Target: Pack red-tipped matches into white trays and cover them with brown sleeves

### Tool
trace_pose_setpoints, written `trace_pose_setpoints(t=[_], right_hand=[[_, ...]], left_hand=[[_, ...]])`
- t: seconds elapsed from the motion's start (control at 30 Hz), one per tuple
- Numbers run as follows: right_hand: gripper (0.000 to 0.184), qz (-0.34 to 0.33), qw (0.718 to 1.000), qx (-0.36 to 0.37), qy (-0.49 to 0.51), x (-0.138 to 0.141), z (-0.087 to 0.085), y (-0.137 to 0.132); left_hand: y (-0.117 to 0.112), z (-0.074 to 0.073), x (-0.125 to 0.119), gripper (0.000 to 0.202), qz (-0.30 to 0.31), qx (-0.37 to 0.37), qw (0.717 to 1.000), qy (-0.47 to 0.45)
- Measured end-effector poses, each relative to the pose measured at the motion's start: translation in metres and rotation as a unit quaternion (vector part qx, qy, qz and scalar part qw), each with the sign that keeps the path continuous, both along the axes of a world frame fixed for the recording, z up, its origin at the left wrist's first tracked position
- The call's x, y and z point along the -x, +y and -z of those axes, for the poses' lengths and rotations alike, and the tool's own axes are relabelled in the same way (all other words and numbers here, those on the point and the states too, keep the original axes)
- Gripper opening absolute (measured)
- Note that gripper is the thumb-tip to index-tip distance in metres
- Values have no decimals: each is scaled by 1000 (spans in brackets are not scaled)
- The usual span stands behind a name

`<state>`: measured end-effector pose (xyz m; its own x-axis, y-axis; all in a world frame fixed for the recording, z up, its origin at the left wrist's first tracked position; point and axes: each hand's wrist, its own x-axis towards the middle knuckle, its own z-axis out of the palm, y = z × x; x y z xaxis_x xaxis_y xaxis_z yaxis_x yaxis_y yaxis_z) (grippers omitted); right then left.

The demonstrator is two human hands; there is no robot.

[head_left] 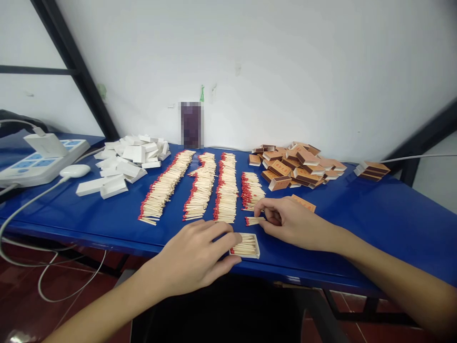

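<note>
My left hand (195, 252) rests near the front edge of the blue table (374, 214), its fingers pressed against the left side of a small white tray (247, 246) filled with red-tipped matches. My right hand (285, 220) is just behind the tray, fingers pinched on a small bunch of matches (253, 220). Several long rows of matches (200, 188) lie beyond my hands. An orange matchbox sleeve (304, 203) lies by my right hand.
A pile of white inner trays (124, 162) sits at the back left. A heap of orange matchboxes (296, 166) is at the back right, with two more (371, 170) further right. A white device (39, 159) with cables lies far left. A blurred dark object (192, 125) stands against the wall.
</note>
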<state>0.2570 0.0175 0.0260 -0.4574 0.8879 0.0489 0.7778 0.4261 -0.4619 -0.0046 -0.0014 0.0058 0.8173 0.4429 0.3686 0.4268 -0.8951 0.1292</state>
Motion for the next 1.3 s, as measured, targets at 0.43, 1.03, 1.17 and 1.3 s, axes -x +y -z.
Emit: trace_pose_setpoints(t=[0.43,1.03,1.17,1.3], right_hand=[[7,-17,1000,10,-4,-1,-2,2],[9,-78,994,3,-72,-5,-2,0],[10,-87,993,-11,-85,-5,-3,-1],[11,-88,992,-3,-87,-4,-5,-2]], left_hand=[[0,1,0,21,-8,-5,1000,3],[-2,2,0,40,-27,-24,999,-2],[-3,2,0,40,-28,-24,999,-7],[-2,2,0,42,-27,-23,999,-10]])
